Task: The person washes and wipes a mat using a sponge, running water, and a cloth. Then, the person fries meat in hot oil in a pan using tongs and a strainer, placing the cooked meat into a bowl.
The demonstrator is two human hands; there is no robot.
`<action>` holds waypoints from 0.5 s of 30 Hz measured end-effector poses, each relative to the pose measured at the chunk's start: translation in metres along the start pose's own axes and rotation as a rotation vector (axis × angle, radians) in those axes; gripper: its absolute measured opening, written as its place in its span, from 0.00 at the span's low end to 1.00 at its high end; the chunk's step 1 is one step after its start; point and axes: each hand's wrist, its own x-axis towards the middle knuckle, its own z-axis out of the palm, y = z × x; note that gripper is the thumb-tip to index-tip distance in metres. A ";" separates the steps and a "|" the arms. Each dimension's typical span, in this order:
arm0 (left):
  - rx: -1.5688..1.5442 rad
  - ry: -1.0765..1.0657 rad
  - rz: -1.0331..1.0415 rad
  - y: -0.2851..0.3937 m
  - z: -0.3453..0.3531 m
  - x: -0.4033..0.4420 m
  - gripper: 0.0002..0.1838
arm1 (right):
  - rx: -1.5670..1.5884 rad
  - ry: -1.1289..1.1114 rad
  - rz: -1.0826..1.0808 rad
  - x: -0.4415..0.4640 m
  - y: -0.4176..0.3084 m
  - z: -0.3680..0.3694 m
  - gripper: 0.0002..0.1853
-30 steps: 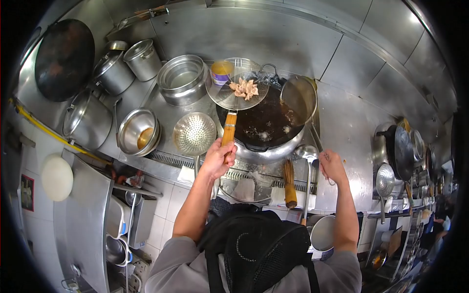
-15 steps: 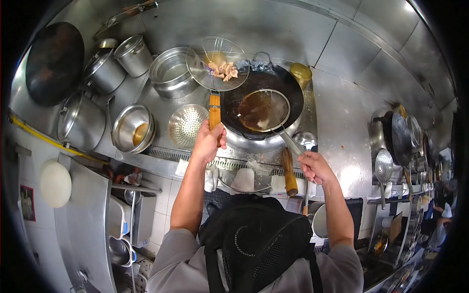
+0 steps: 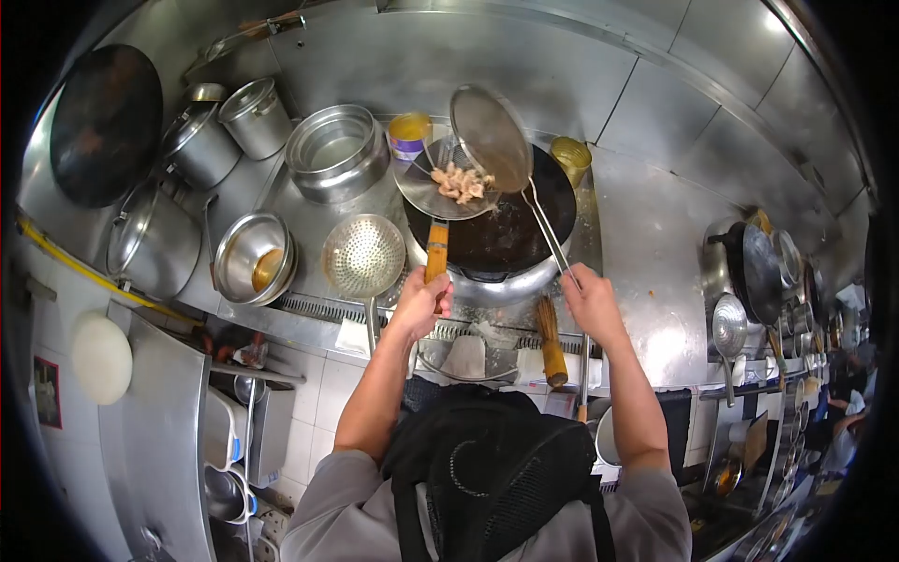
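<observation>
My left hand (image 3: 421, 302) is closed round the wooden handle of a wire strainer (image 3: 421, 192). Pale pieces of what looks like meat (image 3: 461, 183) lie in its mesh, over the left side of a dark wok (image 3: 524, 229). With fingers wrapped on its metal handle, my right hand (image 3: 592, 302) holds a fine-mesh sieve (image 3: 491, 139). That sieve is tilted up, its lower rim beside the meat pieces. Dark liquid shows in the wok below. Left of the wok, a perforated ladle (image 3: 363, 255) rests on the steel counter.
A bamboo brush (image 3: 552, 351) lies at the counter's front edge. Lidded pots (image 3: 253, 108), a large metal pot (image 3: 337, 150) and a bowl with amber liquid (image 3: 253, 253) stand to the left. Tins (image 3: 408, 136) sit behind the wok. More pans (image 3: 763, 272) are at the right.
The sieve has risen out of the wok and tipped up against the strainer. The strainer with the meat has shifted right and nearer, over the wok.
</observation>
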 end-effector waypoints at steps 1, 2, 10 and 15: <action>-0.106 -0.067 -0.050 -0.004 -0.002 0.002 0.07 | -0.252 0.134 -0.199 0.009 0.011 0.004 0.08; -0.212 -0.133 -0.100 -0.008 -0.004 0.004 0.08 | -0.504 0.267 -0.399 0.016 0.021 0.006 0.08; -0.372 -0.368 -0.134 -0.020 0.002 0.005 0.12 | -0.381 0.430 -0.327 0.020 0.011 -0.004 0.06; -0.376 -0.372 -0.074 -0.004 0.008 0.005 0.12 | -0.112 0.462 -0.085 0.040 0.038 -0.007 0.08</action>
